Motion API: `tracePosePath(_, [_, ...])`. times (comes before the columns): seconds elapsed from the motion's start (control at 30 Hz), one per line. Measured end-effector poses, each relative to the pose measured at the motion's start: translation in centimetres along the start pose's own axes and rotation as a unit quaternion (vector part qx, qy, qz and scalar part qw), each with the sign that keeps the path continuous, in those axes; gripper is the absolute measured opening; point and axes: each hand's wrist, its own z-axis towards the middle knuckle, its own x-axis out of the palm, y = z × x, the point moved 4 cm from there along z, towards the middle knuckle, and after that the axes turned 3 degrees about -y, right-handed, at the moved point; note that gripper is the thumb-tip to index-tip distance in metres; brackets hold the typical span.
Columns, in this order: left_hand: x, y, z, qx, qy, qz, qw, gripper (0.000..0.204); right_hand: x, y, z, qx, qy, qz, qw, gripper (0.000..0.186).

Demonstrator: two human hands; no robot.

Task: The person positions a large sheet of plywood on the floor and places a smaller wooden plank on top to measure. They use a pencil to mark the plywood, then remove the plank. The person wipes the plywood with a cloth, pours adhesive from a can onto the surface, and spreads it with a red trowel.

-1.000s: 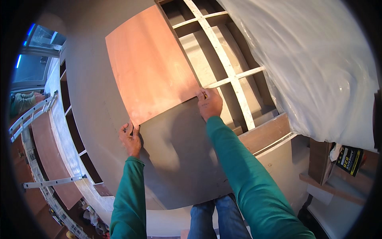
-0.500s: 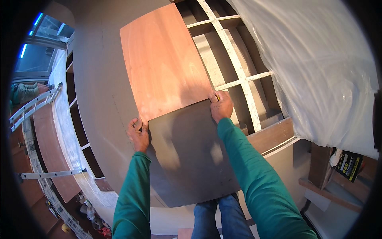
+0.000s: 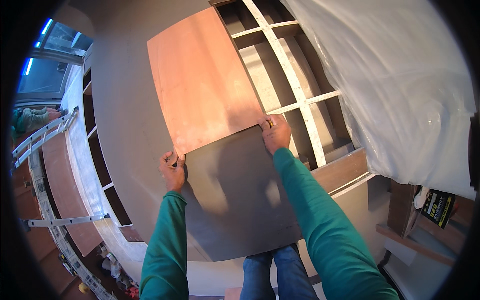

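A reddish-brown plywood sheet (image 3: 202, 80) lies over the far part of a large grey board (image 3: 240, 200). My left hand (image 3: 172, 171) pinches the sheet's near left corner between thumb and fingers. At the near right corner, my right hand (image 3: 276, 134) grips the edge, a small yellow-and-dark ring-like thing showing at its fingers. The sheet's near edge runs between both hands and casts a thin shadow on the grey surface. Along its right side the sheet borders an open frame of pale battens (image 3: 300, 95).
Translucent plastic sheeting (image 3: 390, 85) hangs over the right side. A black and yellow adhesive container (image 3: 438, 207) stands at the lower right. To the left are an aluminium ladder (image 3: 42, 132), another brown panel (image 3: 70, 190) and a person's legs (image 3: 37, 120).
The plywood sheet and both hands appear shifted very slightly left in the picture, along with the view itself. My grip on both corners is unchanged.
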Motion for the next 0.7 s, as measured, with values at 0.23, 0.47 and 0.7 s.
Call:
tracePosePath(0.23, [1.1, 3.0, 0.7, 0.001, 0.017, -0.107, 0.994, 0.042, 0.2, 0.1, 0.2, 0.038, 0.006, 0.001, 0.999, 0.018])
tracePosePath(0.47, [1.2, 4.0, 0.8, 0.004, -0.009, -0.057, 0.998, 0.044, 0.4, -0.4, 0.1, 0.014, -0.009, 0.038, 0.999, 0.015])
tracePosePath(0.7, [0.6, 0.5, -0.6, 0.032, -0.046, 0.071, 0.996, 0.042, -0.1, -0.4, 0.2, 0.001, -0.018, 0.041, 0.999, 0.013])
